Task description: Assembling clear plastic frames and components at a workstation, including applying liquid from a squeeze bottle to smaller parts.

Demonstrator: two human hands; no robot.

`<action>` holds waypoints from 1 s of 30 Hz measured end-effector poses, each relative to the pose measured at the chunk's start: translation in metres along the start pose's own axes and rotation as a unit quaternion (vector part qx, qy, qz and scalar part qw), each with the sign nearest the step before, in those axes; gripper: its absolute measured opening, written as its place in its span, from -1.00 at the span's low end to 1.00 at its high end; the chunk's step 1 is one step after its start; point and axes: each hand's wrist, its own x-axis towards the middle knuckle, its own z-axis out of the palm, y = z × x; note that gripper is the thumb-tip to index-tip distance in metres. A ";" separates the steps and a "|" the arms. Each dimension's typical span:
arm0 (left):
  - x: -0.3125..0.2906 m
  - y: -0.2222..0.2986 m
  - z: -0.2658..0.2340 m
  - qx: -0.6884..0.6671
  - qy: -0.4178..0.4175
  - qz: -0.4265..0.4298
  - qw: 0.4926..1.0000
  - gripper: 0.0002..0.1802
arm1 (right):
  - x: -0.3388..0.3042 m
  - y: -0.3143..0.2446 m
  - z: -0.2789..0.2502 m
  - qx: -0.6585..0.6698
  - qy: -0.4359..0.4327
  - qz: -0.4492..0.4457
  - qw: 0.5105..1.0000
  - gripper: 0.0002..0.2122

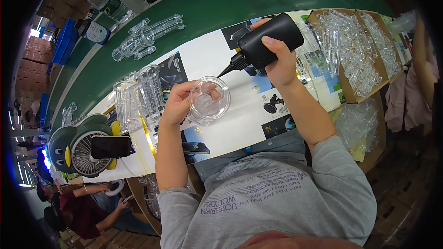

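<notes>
In front of me, my left hand [177,103] grips a clear round plastic piece [210,99] shaped like a shallow cup with a rim. My right hand [282,60] is wrapped round a black squeeze bottle [270,41] with a narrow pointed nozzle. The bottle is tilted, and its tip points down at the rim of the clear piece. Whether the tip touches the rim I cannot tell. Under both hands lies a printed cardboard sheet [230,131] spread over the green table [207,16].
Clear plastic tubes [138,97] stand to the left; more clear parts [150,34] lie behind. A cardboard box [353,55] of clear pieces is on the right. At the left are a green fan [83,145] and a phone [110,146]. Other people sit on both sides.
</notes>
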 end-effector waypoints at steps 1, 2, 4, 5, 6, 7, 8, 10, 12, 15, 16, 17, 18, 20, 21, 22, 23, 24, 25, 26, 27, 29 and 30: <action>0.001 0.000 0.001 0.000 0.000 0.000 1.000 -0.56 | 0.000 0.000 -0.001 0.000 -0.001 -0.001 1.000 -0.69; 0.001 0.002 0.002 -0.008 -0.007 0.002 1.000 -0.57 | 0.000 0.000 0.000 0.000 -0.001 -0.001 1.000 -0.69; 0.002 0.004 0.003 -0.017 -0.015 0.004 1.000 -0.59 | 0.000 -0.001 0.001 0.002 -0.006 0.003 1.000 -0.69; 0.003 0.005 0.004 -0.014 -0.020 0.002 1.000 -0.60 | 0.000 0.000 0.000 0.002 -0.006 0.003 1.000 -0.69; 0.003 0.005 0.004 -0.011 -0.025 0.000 1.000 -0.61 | 0.000 0.000 0.000 -0.001 -0.008 0.009 1.000 -0.69; 0.003 0.005 0.004 -0.011 -0.025 0.000 1.000 -0.61 | 0.000 0.000 0.000 -0.004 -0.010 0.014 1.000 -0.69; 0.003 0.005 0.003 -0.012 -0.029 -0.004 1.000 -0.62 | 0.000 -0.001 0.000 -0.004 -0.010 0.014 1.000 -0.69; 0.003 0.005 0.003 -0.013 -0.032 -0.008 0.999 -0.62 | 0.000 -0.001 0.000 -0.007 -0.011 0.015 1.000 -0.68; 0.003 0.006 0.004 -0.001 -0.033 -0.008 0.999 -0.60 | 0.000 -0.001 0.000 -0.008 -0.012 0.018 1.000 -0.68; 0.004 0.008 0.005 -0.023 -0.052 -0.012 0.998 -0.59 | 0.000 -0.002 0.000 -0.008 -0.015 0.024 1.000 -0.68; 0.004 0.009 0.005 -0.023 -0.051 -0.012 0.998 -0.59 | 0.000 -0.002 0.000 -0.007 -0.018 0.027 0.999 -0.68; 0.003 0.011 0.005 -0.007 -0.053 -0.017 0.998 -0.59 | 0.000 -0.002 0.000 -0.007 -0.018 0.027 0.999 -0.68; 0.003 0.012 0.005 0.009 -0.054 -0.022 0.998 -0.58 | 0.000 -0.002 -0.001 -0.012 -0.023 0.027 0.999 -0.67; 0.003 0.013 0.006 -0.001 -0.055 -0.022 0.998 -0.58 | 0.000 -0.002 -0.001 -0.016 -0.029 0.028 0.999 -0.67; 0.003 0.013 0.007 -0.010 -0.055 -0.022 0.998 -0.57 | 0.000 -0.002 0.000 -0.017 -0.031 0.024 0.999 -0.67; 0.002 0.013 0.006 -0.010 -0.055 -0.022 0.998 -0.57 | 0.000 -0.001 0.000 -0.017 -0.033 0.020 0.999 -0.66; 0.001 0.012 0.004 0.000 -0.052 -0.035 0.998 -0.56 | 0.000 -0.001 0.000 -0.018 -0.033 0.019 0.999 -0.66; 0.000 0.012 0.004 0.011 -0.050 -0.048 0.998 -0.55 | 0.000 -0.001 -0.001 -0.021 -0.039 0.014 0.999 -0.66; 0.000 0.011 0.004 0.011 -0.050 -0.047 0.998 -0.55 | 0.000 -0.001 -0.001 -0.024 -0.045 0.008 0.999 -0.66; 0.000 0.011 0.004 0.013 -0.051 -0.049 0.997 -0.54 | 0.000 -0.001 -0.001 -0.024 -0.045 0.008 0.999 -0.66; 0.000 0.011 0.003 0.015 -0.053 -0.050 0.997 -0.54 | -0.001 -0.002 0.000 -0.023 -0.045 0.010 0.999 -0.66; 0.000 0.010 0.003 0.011 -0.062 -0.054 0.997 -0.54 | -0.001 -0.001 0.000 -0.021 -0.044 0.012 0.999 -0.66; 0.000 0.010 0.002 0.008 -0.072 -0.058 0.996 -0.54 | 0.000 0.000 0.000 -0.017 -0.049 0.009 0.999 -0.67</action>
